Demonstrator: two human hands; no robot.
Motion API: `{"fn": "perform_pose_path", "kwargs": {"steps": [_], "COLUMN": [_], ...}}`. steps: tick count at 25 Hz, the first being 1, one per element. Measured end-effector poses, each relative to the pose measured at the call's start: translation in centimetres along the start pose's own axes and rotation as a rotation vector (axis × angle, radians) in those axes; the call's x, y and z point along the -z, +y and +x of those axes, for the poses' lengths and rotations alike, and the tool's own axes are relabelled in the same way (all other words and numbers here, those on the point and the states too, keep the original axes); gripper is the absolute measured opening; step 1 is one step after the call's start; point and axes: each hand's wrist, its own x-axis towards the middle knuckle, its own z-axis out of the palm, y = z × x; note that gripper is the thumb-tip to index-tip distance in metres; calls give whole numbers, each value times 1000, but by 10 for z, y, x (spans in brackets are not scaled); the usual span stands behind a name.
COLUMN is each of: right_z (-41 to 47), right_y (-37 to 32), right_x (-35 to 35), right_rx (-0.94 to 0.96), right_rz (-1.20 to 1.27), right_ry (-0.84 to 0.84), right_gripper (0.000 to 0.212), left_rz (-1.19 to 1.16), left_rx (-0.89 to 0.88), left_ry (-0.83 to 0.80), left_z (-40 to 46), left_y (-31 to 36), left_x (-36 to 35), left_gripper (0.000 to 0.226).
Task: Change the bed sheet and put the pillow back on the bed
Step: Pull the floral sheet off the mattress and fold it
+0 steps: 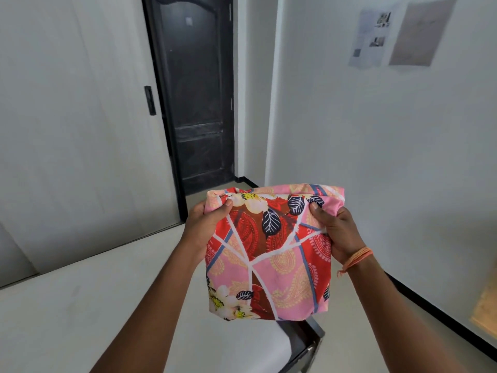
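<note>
— Far left?
— Pale sliding panels, with a dark handle at the edge. Lower corner cut off by the frame.
— And next to that?
— A dark door, closed. Top lost past the frame edge.
— Nearer, on the left?
— A bare pale mattress, running out of view at the bottom. Only a dark corner of the frame visible beneath.
— Left hand?
— Clenched around the upper left corner of a folded sheet, thumb on the near face. Fingers hidden behind the cloth.
— The sheet itself?
— Red and pink, flowers and dark leaves. Held up in the air over the near right corner of the mattress, between both hands. Back side out of sight; number of folds impossible to tell.
— Right hand?
— Gripping the upper right edge, thumb in front, fingers hidden behind. Orange thread band on the wrist.
— Far right?
— White wall, papers pinned high, too blurred to read. A yellowish blur low at the edge, not identifiable.
</note>
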Motion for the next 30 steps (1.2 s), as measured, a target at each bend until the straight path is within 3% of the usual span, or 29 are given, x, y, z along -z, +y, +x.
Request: {"fn": "perform_pose_path", "kwargs": {"steps": [7, 12, 16, 20, 24, 30], "right_z": [129, 237, 339, 437, 559, 689], "right_y": [0, -21, -24, -15, -14, -25], "right_x": [109, 167, 220, 267, 304, 314], "right_rx": [5, 37, 61, 18, -79, -134], "right_rz": [-1, 1, 52, 96, 112, 94], "right_ry": [80, 143, 181, 69, -96, -247], "right_gripper": [41, 30, 23, 25, 23, 23], "left_rz": [6, -64, -31, 31, 49, 186], "left_rx": [0, 75, 43, 8, -21, -52], "left_ry": [-84, -68, -21, 92, 329, 567], "left_z": [138, 248, 330, 398, 470, 547], "left_y": [-31, -32, -32, -40, -44, -27], "left_x": [-103, -173, -242, -287, -347, -392], "left_gripper": [50, 26, 25, 29, 30, 33]}}
